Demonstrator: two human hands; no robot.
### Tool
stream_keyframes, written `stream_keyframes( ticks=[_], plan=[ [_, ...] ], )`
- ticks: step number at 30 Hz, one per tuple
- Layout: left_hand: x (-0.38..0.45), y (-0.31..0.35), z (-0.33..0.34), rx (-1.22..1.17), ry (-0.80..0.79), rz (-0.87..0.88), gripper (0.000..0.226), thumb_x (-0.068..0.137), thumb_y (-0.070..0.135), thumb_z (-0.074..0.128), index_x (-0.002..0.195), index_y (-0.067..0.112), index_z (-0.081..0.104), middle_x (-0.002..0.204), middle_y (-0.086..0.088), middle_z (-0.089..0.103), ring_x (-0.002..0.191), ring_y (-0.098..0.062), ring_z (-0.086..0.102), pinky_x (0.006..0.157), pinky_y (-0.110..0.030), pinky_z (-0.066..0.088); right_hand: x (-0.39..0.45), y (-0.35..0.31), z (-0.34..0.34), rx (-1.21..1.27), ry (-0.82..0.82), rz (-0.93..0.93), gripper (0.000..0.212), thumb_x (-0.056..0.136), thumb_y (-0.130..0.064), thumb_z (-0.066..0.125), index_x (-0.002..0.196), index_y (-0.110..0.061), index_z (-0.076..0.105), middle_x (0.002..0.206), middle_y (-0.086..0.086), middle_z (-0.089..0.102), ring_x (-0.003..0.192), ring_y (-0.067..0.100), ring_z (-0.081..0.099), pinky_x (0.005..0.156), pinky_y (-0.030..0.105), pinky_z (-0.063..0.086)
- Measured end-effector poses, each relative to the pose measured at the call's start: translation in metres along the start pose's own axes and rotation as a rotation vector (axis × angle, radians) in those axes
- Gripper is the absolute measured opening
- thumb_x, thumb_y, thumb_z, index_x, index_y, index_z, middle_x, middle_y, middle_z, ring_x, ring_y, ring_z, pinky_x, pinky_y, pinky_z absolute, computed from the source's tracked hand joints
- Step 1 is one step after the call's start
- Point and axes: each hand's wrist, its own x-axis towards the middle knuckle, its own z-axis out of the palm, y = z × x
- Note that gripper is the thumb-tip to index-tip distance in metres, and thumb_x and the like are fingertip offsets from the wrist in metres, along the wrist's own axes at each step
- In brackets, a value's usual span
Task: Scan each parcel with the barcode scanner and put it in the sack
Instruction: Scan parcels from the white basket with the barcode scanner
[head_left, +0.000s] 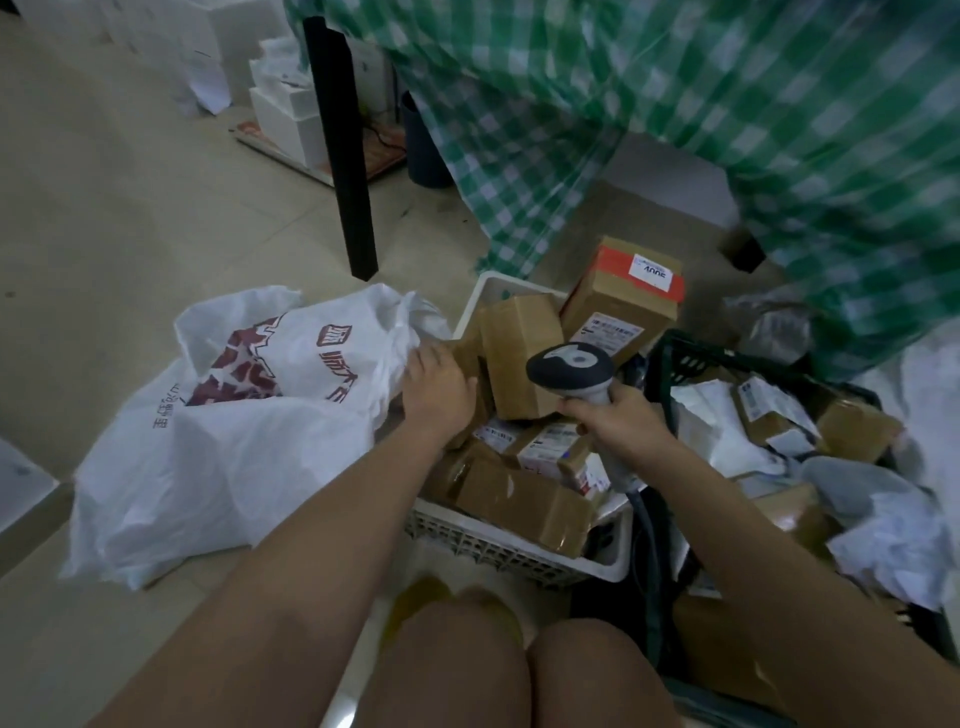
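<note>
A white sack (234, 441) with red print lies open on the floor at the left. A white crate (498, 545) beside it holds several brown cardboard parcels (519, 358). My left hand (439, 389) reaches over the crate's left edge by the sack's mouth, its fingers curled down around a small brown parcel (465, 358) that is mostly hidden. My right hand (613, 421) grips the handle of a grey barcode scanner (569, 364), whose head hangs above the parcels.
A dark crate (675, 353) at the right holds more parcels and white mail bags (883, 540). A tall box with a red band (631, 291) leans at the white crate's back. A black table leg (348, 156) and green checked cloth (675, 104) stand behind. My knees are at the bottom.
</note>
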Motion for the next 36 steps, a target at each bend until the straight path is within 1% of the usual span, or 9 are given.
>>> stream_keyframes(
  ticks=[5,9,15,19,22,24,31,34,36],
  plan=[
    [0.007,0.0,0.017,0.16,0.066,-0.026,0.056,0.098,0.041,0.042,0.136,0.001,0.037,0.138,-0.022,0.041,0.127,-0.037,0.037,0.103,-0.043,0.033,0.013,0.011,-0.002,0.073,-0.014,-0.021,0.007,0.086,-0.017,0.068,0.088,-0.014,0.062,0.078,0.004,0.061,0.076,0.019,0.057,0.068,0.031,0.044],
    [0.001,-0.005,0.023,-0.135,0.076,0.007,0.033,0.094,0.036,0.054,0.118,0.016,0.045,0.132,-0.019,0.035,0.123,-0.04,0.035,0.099,-0.046,0.035,0.017,0.017,0.0,0.12,-0.037,-0.024,0.011,0.087,-0.015,0.067,0.094,-0.011,0.06,0.077,0.004,0.059,0.07,0.015,0.056,0.06,0.025,0.044],
    [-0.017,-0.01,0.015,-0.339,0.115,0.025,0.065,0.076,0.027,0.074,0.126,0.014,0.035,0.123,-0.017,0.049,0.112,-0.034,0.05,0.086,-0.047,0.051,0.016,0.021,0.003,0.174,-0.031,0.001,0.016,0.087,-0.016,0.067,0.099,-0.007,0.062,0.086,0.013,0.062,0.072,0.019,0.058,0.06,0.026,0.047],
    [-0.044,-0.014,-0.005,-0.299,0.216,0.256,0.07,0.075,0.026,0.075,0.133,0.016,0.037,0.126,-0.009,0.048,0.117,-0.026,0.042,0.088,-0.041,0.047,0.007,0.013,0.001,0.318,-0.011,0.006,0.023,0.089,-0.017,0.067,0.108,-0.006,0.061,0.094,0.012,0.065,0.073,0.018,0.061,0.049,0.016,0.048],
    [-0.064,-0.008,-0.025,-0.165,0.316,0.562,0.073,0.071,0.017,0.08,0.134,0.011,0.043,0.128,-0.012,0.05,0.118,-0.026,0.038,0.097,-0.04,0.043,0.002,-0.001,0.005,0.444,0.048,-0.012,0.041,0.086,-0.022,0.071,0.122,-0.007,0.058,0.107,0.009,0.066,0.092,0.021,0.065,0.071,0.028,0.057],
    [-0.068,-0.005,-0.033,-0.047,0.412,0.732,0.074,0.065,0.012,0.083,0.129,0.01,0.046,0.123,-0.015,0.054,0.113,-0.027,0.041,0.098,-0.035,0.037,-0.002,-0.011,0.004,0.52,0.102,-0.028,0.045,0.085,-0.027,0.072,0.124,-0.011,0.058,0.115,0.007,0.064,0.103,0.022,0.063,0.072,0.03,0.059],
    [-0.08,0.009,-0.053,0.08,0.558,0.974,0.074,0.061,0.005,0.082,0.125,0.011,0.045,0.121,-0.018,0.059,0.111,-0.03,0.044,0.095,-0.043,0.047,-0.027,-0.025,-0.008,0.722,0.065,0.068,0.053,0.074,-0.037,0.08,0.118,-0.014,0.061,0.11,0.008,0.069,0.098,0.021,0.068,0.072,0.036,0.06],
    [-0.087,0.014,-0.063,-0.05,0.392,0.875,0.079,0.07,0.024,0.084,0.134,0.018,0.037,0.132,-0.013,0.047,0.12,-0.027,0.038,0.097,-0.05,0.047,-0.037,-0.024,-0.014,0.703,0.133,0.028,0.044,0.076,-0.029,0.08,0.115,-0.015,0.062,0.108,0.006,0.07,0.095,0.018,0.068,0.067,0.029,0.058],
    [-0.097,0.019,-0.075,-0.36,0.242,0.582,0.085,0.077,0.044,0.075,0.144,0.025,0.027,0.147,-0.006,0.028,0.135,-0.022,0.023,0.111,-0.047,0.032,-0.043,-0.02,-0.02,0.687,0.128,-0.008,0.047,0.078,-0.027,0.078,0.12,-0.016,0.06,0.109,0.003,0.07,0.097,0.016,0.067,0.068,0.026,0.058]
  ],
)
